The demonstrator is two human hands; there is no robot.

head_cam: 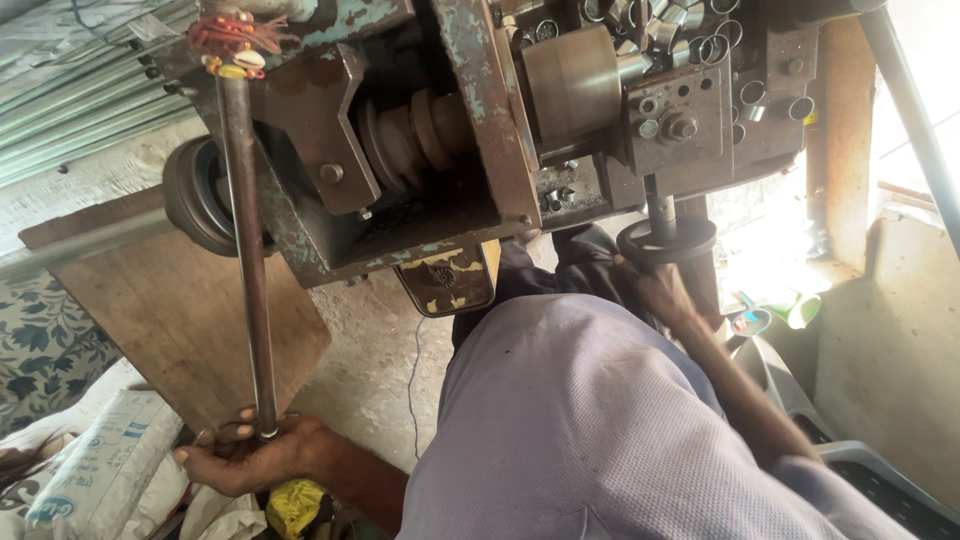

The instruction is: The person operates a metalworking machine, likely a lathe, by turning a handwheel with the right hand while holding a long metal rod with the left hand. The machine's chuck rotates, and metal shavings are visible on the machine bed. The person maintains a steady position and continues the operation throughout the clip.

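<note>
A long steel rod (250, 260) runs from the worn blue-grey lathe (400, 130) down to the lower left. My left hand (245, 455) is closed around the rod's near end. My right hand (665, 290) grips the dark round handwheel (665, 240) under the machine's right side. Between my arms, my lilac shirt (590, 430) fills the lower middle. Red thread and shells (235, 45) are tied where the rod enters the machine.
Several short cut metal rings (700, 40) lie on top of the machine at the upper right. A wooden board (180, 320) leans at the left, with white sacks (100, 470) below it. Plastic cups (790, 310) and a grey crate (880, 480) sit at the right.
</note>
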